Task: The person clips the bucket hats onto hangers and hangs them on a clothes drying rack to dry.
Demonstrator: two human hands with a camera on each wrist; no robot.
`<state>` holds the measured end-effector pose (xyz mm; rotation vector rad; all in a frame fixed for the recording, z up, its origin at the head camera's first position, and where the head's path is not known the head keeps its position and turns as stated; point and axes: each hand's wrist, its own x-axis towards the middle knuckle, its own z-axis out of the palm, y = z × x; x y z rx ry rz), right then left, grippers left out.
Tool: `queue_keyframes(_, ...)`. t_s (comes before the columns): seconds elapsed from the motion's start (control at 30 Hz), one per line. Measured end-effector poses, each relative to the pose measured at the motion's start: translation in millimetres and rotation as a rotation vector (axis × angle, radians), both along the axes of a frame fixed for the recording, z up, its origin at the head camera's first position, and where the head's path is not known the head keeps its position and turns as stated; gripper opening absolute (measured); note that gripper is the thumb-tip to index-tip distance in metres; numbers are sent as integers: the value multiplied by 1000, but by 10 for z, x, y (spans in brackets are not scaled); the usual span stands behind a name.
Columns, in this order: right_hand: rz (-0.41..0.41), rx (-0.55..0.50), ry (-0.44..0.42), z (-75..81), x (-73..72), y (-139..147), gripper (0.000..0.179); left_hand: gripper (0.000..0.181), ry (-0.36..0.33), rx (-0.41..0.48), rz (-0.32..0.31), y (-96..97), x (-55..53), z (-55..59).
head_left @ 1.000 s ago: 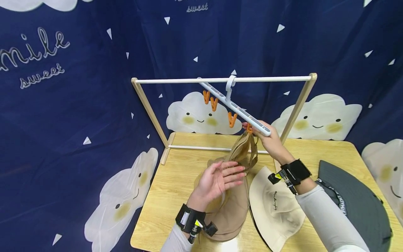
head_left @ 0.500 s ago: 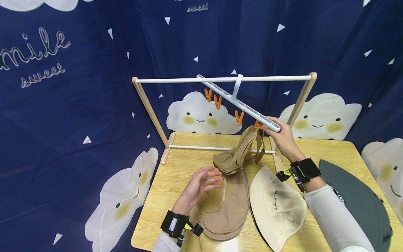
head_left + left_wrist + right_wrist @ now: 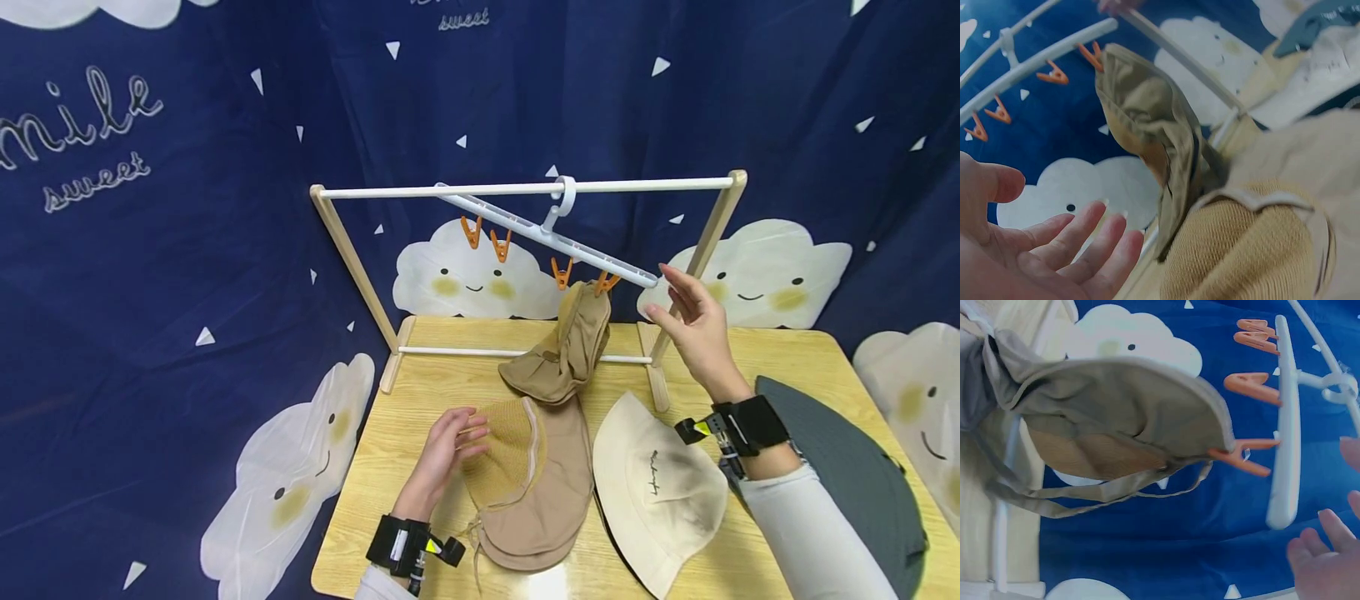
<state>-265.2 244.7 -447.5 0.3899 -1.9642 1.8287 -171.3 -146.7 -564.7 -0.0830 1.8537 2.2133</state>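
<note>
— Since ½ sec ago, the right hand [image 3: 696, 325] has let go of the hanger [image 3: 592, 253] & gone off to the side. Hanger's swung a bit too, & the left hand [image 3: 444, 454] has moved a bit left.

— OK, what's the right hand like now?

— Thumb & fingers spread wide, just beside the hanger's end. Right wrist cam shows a small gap there.

— And the left?

— Fingers loose & a bit bent, near the tan hat [image 3: 566, 500]. Can't tell if they touch it.

— Where's the brown hat [image 3: 577, 350]?

— Hangs from an orange clip [image 3: 606, 283], the one closest to the right hand. Clip bites the hat's edge. It's near the back edge of the desk [image 3: 405, 417], by the rack's low bar. Can't tell if its bottom touches the desk.

— & the rack [image 3: 652, 186]?

— Stands by the back edge, w/ the hanger's hook over its top bar. 3 more clips [image 3: 501, 247] hang on the hanger.

— Other stuff?

— Tan hat's nr the front edge, approx mid. Cream hat [image 3: 667, 500] w/ black writing is right next to it. Gray hat [image 3: 847, 492] lies along the right edge.
</note>
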Motion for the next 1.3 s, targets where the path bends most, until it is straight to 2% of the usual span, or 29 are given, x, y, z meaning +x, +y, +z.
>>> queue_keyframes(0.07, -8, -21, 24, 56, 29, -57, 62, 45, 4, -59, 27, -19, -4, -48)
queue_keyframes(0.27, 64, -113, 61, 145, 61, -279, 60, 43, 54, -232, 85, -71, -2, -224)
queue_keyframes(0.43, 119, -119, 11, 144, 0, -448, 51, 44, 115, -400, 98, -106, -24, -362)
queue_keyframes(0.6, 147, -41, -153, 157, -119, -658, 58, 51, 212, -567, 40, -118, -150, -432)
queue_keyframes(0.77, 84, 114, -250, 118, -297, -838, 72, 59, 311, -682, -49, -59, -361, -473)
queue_keyframes(0.87, 46, 164, -275, 64, -401, -893, 73, 64, 325, -733, -96, 9, -473, -509)
queue_keyframes(1.03, 53, 144, -303, 4, -544, -959, 69, 71, 311, -755, -142, 113, -600, -563)
queue_keyframes(1.17, 75, 120, -301, 19, -654, -1037, 61, 75, 312, -781, -160, 178, -697, -577)
queue_keyframes(1.3, 86, 106, -312, 58, -744, -1106, 52, 78, 323, -846, -191, 241, -778, -587)
